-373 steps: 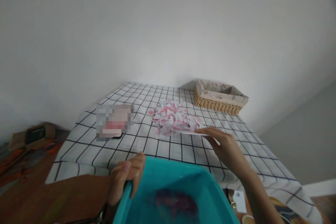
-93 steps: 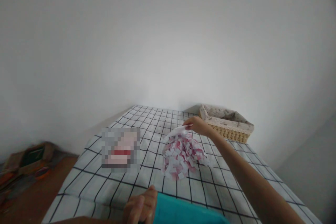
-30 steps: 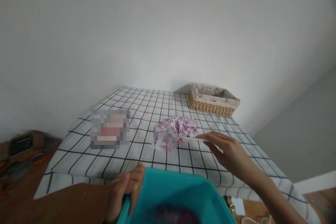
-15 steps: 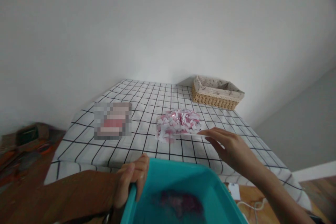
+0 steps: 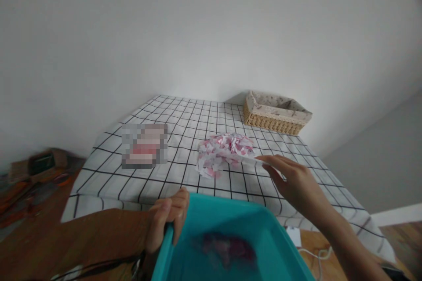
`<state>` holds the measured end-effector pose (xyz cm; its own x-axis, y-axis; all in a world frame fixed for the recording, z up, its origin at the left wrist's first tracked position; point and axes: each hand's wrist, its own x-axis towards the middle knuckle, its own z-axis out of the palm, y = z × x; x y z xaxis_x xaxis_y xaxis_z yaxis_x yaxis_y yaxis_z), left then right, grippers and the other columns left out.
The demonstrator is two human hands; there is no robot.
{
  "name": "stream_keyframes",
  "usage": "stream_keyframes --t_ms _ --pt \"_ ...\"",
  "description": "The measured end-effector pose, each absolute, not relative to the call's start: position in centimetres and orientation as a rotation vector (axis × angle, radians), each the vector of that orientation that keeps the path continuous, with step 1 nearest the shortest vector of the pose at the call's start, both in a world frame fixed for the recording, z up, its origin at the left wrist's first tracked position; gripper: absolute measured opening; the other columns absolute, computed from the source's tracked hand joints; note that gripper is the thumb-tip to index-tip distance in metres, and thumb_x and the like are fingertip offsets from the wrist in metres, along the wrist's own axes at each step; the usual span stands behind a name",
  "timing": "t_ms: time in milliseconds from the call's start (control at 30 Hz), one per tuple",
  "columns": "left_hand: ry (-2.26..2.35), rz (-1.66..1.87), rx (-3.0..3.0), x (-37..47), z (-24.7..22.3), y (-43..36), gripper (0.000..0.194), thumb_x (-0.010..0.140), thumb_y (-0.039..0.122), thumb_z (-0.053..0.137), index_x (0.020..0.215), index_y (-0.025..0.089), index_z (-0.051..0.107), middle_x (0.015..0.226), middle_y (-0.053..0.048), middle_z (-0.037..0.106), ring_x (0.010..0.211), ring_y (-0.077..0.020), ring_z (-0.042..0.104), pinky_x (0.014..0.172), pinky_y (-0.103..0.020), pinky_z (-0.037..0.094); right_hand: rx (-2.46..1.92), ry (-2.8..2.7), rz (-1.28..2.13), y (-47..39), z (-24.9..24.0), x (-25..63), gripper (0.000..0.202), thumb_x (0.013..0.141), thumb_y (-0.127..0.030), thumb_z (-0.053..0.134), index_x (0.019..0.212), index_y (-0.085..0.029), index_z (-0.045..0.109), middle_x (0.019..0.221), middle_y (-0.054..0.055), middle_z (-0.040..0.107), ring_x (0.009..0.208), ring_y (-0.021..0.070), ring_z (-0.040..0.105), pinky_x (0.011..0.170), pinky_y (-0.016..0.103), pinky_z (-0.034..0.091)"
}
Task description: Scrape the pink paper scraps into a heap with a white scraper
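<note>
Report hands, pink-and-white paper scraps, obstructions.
Left hand gripping turquoise plastic bin. Right hand pinching thin white sheet. Scraps heaped on black-checked white cloth. Beige wicker basket behind, not obstructing.

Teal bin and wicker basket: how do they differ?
The teal bin has smooth, plain walls; the wicker basket is woven, with a patterned cloth lining. The left hand grips the bin, while no hand touches the basket. Both are open-topped.

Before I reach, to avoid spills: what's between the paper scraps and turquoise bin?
In the head view, checked tablecloth separates the paper scraps from the turquoise bin.
</note>
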<state>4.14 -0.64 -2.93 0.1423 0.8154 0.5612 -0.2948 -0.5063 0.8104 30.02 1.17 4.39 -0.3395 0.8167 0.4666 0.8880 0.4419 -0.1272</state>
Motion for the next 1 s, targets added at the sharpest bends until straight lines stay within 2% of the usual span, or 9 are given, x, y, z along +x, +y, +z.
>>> stream_keyframes --t_ms 233,433,600,700,833,1000 --pt "0.491 1.459 1.609 3.7 -2.6 -0.3 0.062 0.096 0.027 0.017 0.038 0.016 0.035 0.036 0.001 0.040 0.039 -0.0118 0.037 0.058 -0.034 0.036 -1.266 -2.344 0.017 0.3 4.8 29.3 0.030 0.087 -0.007 0.041 0.098 -0.024 0.063 0.088 0.002 0.070 0.078 0.0143 0.066 0.067 0.025 0.051" --pt "0.491 1.446 1.647 3.5 -2.2 -0.3 0.063 0.096 0.027 0.016 0.037 0.017 0.035 0.035 0.001 0.040 0.037 -0.0118 0.038 0.059 -0.035 0.038 -1.351 -2.271 -0.161 0.9 4.5 29.1 0.031 0.084 -0.006 0.040 0.099 -0.020 0.064 0.085 0.006 0.071 0.073 0.0175 0.066 0.060 0.029 0.052" --pt "0.486 1.475 1.633 3.7 -2.9 -0.1 0.064 0.096 0.028 0.016 0.036 0.017 0.034 0.033 0.001 0.038 0.036 -0.0114 0.036 0.057 -0.033 0.037 -1.240 -2.355 -0.042 0.9 4.8 28.3 0.031 0.087 -0.008 0.040 0.097 -0.022 0.065 0.088 0.004 0.071 0.077 0.0162 0.066 0.066 0.029 0.053" --pt "0.474 1.511 1.616 3.8 -2.9 -0.1 0.065 0.095 0.029 0.015 0.034 0.016 0.032 0.031 0.002 0.035 0.034 -0.0110 0.034 0.055 -0.033 0.036 -1.242 -2.386 -0.099 1.1 4.6 28.0 0.031 0.087 -0.006 0.040 0.099 -0.019 0.065 0.090 0.006 0.071 0.078 0.0182 0.065 0.066 0.032 0.053" --pt "0.521 1.441 1.627 3.6 -2.7 -0.2 0.063 0.096 0.026 0.018 0.036 0.017 0.037 0.035 0.000 0.041 0.039 -0.0125 0.039 0.060 -0.035 0.038 -1.302 -2.321 -0.194 1.4 4.5 28.0 0.031 0.086 -0.006 0.041 0.101 -0.019 0.064 0.091 0.006 0.070 0.080 0.0190 0.065 0.067 0.033 0.053" --pt "0.473 1.534 1.596 3.9 -3.2 -0.2 0.063 0.095 0.027 0.017 0.035 0.016 0.032 0.032 0.002 0.036 0.034 -0.0101 0.034 0.057 -0.033 0.036 -1.225 -2.363 -0.043 1.0 4.9 28.0 0.031 0.087 -0.006 0.041 0.099 -0.021 0.065 0.092 0.004 0.070 0.081 0.0168 0.065 0.069 0.030 0.053"
